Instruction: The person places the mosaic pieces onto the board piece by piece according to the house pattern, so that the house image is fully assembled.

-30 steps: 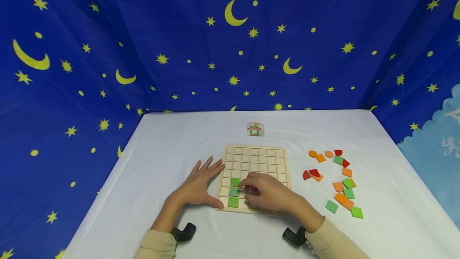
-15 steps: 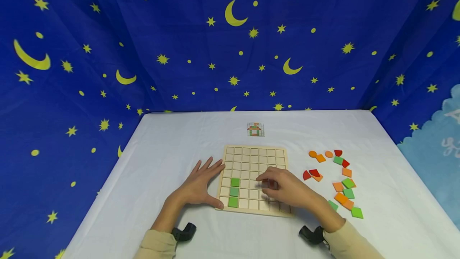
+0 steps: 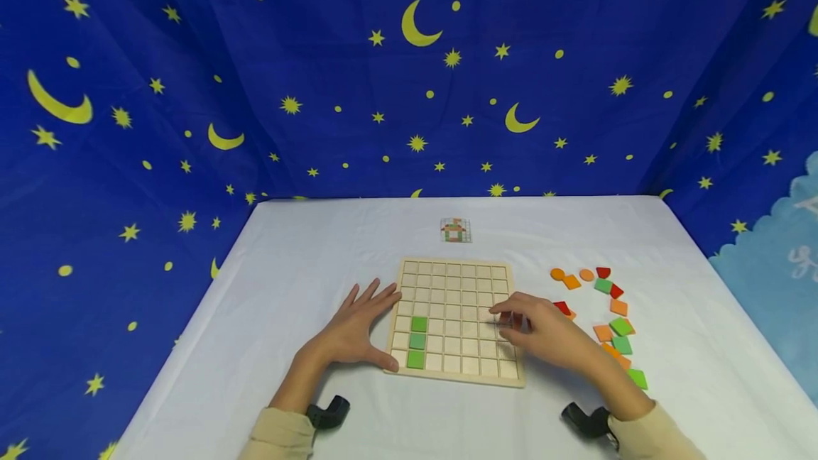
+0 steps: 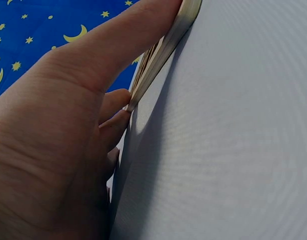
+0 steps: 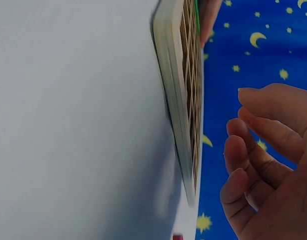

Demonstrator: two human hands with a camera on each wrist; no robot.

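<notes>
A wooden grid board [image 3: 450,282] lies flat on the white table. Three green square tiles fill cells in one column near its lower left: an upper tile [image 3: 418,324], a middle tile [image 3: 417,341] and a lower tile [image 3: 415,359]. My left hand [image 3: 351,332] is spread at the board's left edge; in the left wrist view its thumb and fingertips touch the rim. Over the board's right edge hovers my right hand [image 3: 546,329], fingers loosely bent. The right wrist view shows that hand [image 5: 271,170] with nothing between thumb and fingers, apart from the board.
Loose tiles in red, orange and green are scattered right of the board, such as an orange circle [image 3: 557,274], a green tile [image 3: 621,345] and a red piece [image 3: 616,291]. Behind the board lies a small pattern card [image 3: 456,230]. A blue star-print curtain [image 3: 358,77] rises behind the table.
My right hand has moved right, from beside the green tiles across the board to its right edge, now covering some loose tiles. My left hand has stayed in place.
</notes>
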